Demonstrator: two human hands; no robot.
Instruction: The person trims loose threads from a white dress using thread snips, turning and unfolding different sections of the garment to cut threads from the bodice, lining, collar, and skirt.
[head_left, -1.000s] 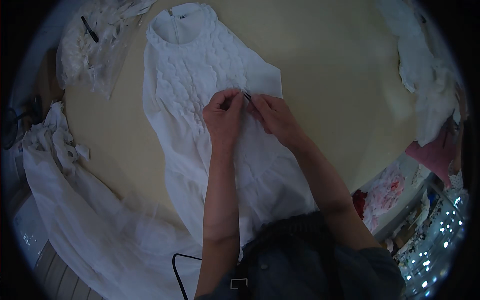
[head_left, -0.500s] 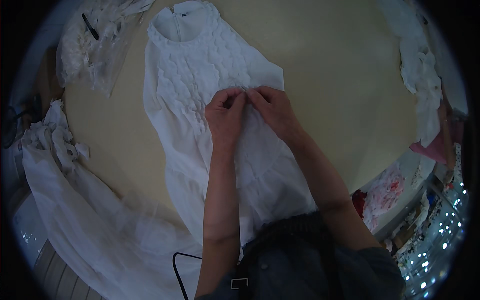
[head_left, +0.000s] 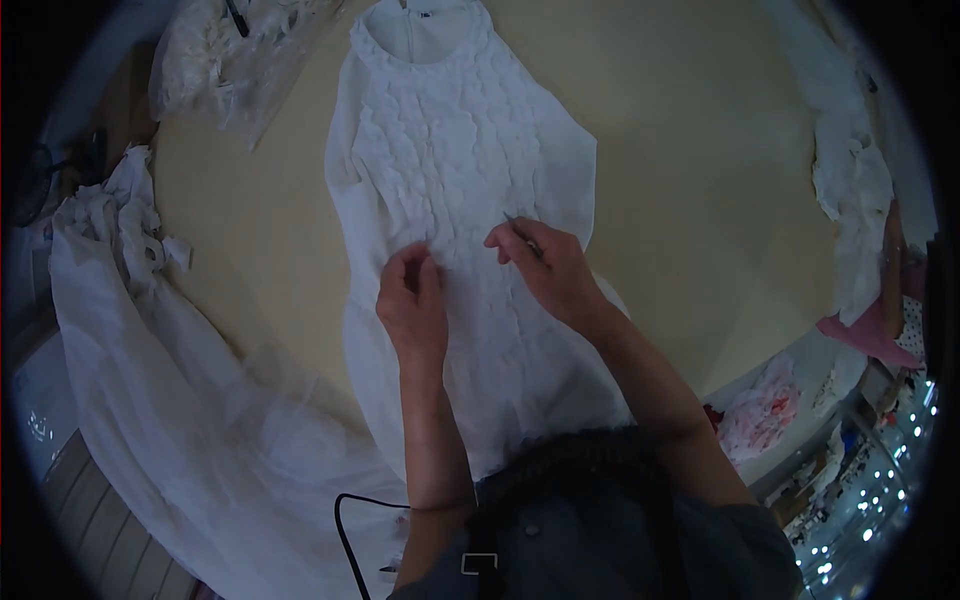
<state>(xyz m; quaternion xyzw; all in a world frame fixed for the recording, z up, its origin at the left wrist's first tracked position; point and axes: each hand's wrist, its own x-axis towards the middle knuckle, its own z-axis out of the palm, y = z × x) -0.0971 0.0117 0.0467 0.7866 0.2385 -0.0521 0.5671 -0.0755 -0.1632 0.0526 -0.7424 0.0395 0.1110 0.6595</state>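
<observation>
A white sleeveless dress (head_left: 470, 150) with ruffled strips down its front lies spread on the table, its neckline at the far end. My left hand (head_left: 412, 305) is over the lower left of the ruffles, thumb and fingertips pinched together; what they hold, if anything, is too small to make out. Across from it, my right hand (head_left: 555, 270) is closed around a small, slim, dark metal tool (head_left: 510, 217), whose tip pokes out past the fingers. The tool's exact kind is hidden by the hand. Whether either hand touches the cloth, I cannot tell.
The tan table (head_left: 700, 180) carries a clear plastic bag (head_left: 215, 75) of pale fabric pieces with a black pen (head_left: 237, 18) on it. More white garments (head_left: 170, 400) drape over the left side. White fabric (head_left: 850, 180) hangs at the right edge, near pink cloth (head_left: 870, 335).
My hands were together at the ruffles; now they are apart, the left lower and to the left, the right lower and to the right. The dress appears shifted right as the view moved.
</observation>
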